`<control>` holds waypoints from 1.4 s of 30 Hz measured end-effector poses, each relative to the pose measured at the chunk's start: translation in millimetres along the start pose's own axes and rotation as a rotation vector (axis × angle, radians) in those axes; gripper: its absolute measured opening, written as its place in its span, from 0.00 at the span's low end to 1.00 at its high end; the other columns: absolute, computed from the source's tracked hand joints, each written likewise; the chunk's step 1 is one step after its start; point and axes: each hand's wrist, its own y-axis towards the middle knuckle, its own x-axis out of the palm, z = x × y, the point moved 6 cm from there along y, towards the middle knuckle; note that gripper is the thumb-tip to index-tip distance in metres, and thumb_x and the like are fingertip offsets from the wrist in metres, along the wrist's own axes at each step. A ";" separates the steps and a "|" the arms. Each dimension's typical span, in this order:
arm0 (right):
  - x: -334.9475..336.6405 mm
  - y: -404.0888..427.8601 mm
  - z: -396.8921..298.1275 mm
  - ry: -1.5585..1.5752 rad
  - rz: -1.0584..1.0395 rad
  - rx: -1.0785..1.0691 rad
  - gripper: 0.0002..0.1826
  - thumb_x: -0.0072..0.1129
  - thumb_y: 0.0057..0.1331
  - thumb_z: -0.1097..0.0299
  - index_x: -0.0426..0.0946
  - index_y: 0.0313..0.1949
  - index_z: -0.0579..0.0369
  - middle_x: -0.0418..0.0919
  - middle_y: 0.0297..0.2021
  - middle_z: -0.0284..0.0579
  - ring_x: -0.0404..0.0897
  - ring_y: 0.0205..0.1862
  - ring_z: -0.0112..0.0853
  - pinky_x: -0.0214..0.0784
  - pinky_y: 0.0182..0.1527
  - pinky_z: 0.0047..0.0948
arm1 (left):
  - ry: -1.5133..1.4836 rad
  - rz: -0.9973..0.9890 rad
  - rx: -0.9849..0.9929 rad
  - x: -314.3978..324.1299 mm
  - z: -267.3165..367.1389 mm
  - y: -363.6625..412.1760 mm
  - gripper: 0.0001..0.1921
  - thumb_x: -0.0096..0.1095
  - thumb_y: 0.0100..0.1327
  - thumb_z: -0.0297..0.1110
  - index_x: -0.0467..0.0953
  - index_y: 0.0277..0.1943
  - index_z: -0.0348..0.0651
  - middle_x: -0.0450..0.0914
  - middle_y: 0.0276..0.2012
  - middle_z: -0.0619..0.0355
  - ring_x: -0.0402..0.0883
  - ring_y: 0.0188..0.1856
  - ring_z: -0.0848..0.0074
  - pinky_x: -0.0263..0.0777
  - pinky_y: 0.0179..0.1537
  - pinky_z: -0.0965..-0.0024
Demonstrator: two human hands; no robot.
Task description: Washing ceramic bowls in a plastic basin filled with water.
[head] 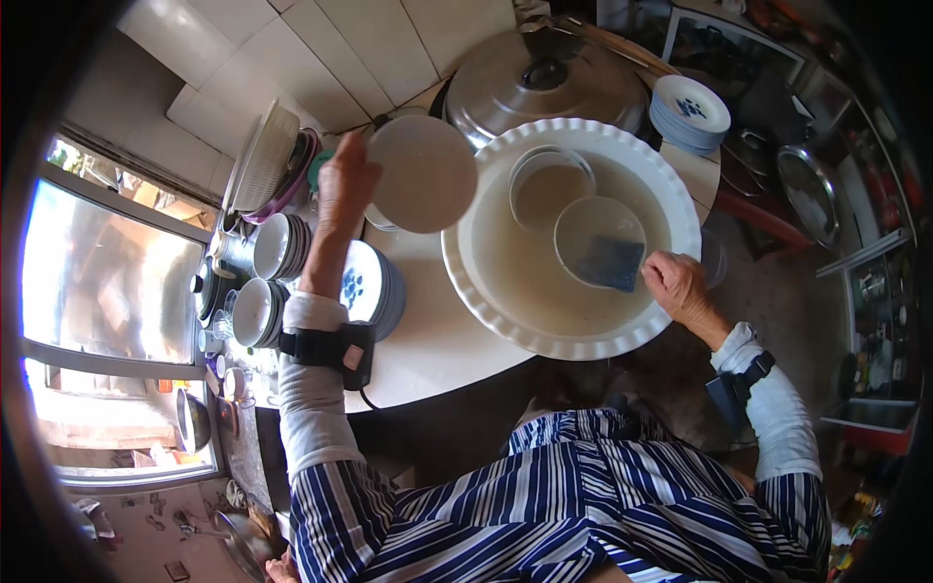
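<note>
My left hand (348, 178) grips the edge of a round, pale bowl (423, 175), held above the counter just left of a large white basin with a fluted rim (466, 291). Cloudy water stands in the basin. Two white bowls lie in it, one farther back (550, 186) and one nearer (583, 226). A blue scrubbing cloth (616, 262) rests partly over the nearer bowl, under or at the water surface. My right hand (674, 284) is curled at the basin's right side, close to the cloth but apart from it; whether its fingers hold anything is hidden.
Behind the basin is a large metal pot lid (547, 95). Blue-patterned plates are stacked at the back right (691, 113) and beside my left forearm (383, 291). Stacked bowls (271, 248), a plastic colander (270, 160) and a window (109, 270) are at left. Part of another hand (280, 570) shows at bottom left.
</note>
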 end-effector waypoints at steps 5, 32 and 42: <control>-3.7 -0.2 -1.2 0.033 0.023 0.021 0.06 0.53 0.52 0.70 0.66 0.22 0.54 0.71 0.18 0.44 0.71 0.22 0.43 0.63 0.26 0.38 | 0.122 -0.059 0.230 28.7 78.2 -14.2 0.09 0.47 0.45 0.27 0.65 0.34 0.43 0.74 0.28 0.43 0.73 0.33 0.47 0.65 0.36 0.51; -1.0 -1.3 5.7 -0.001 0.051 0.029 0.08 0.55 0.50 0.66 0.65 0.21 0.51 0.70 0.16 0.42 0.72 0.21 0.40 0.63 0.24 0.37 | 0.219 -0.254 0.514 152.7 149.2 -30.9 0.08 0.46 0.51 0.26 0.63 0.35 0.40 0.73 0.28 0.43 0.75 0.26 0.52 0.72 0.27 0.56; -3.8 -1.1 3.0 -0.006 0.053 0.011 0.09 0.54 0.50 0.67 0.64 0.20 0.51 0.70 0.16 0.42 0.71 0.20 0.40 0.62 0.24 0.37 | 0.142 -0.290 0.330 173.0 113.2 -29.8 0.08 0.45 0.51 0.26 0.63 0.36 0.40 0.74 0.29 0.43 0.76 0.28 0.51 0.70 0.31 0.55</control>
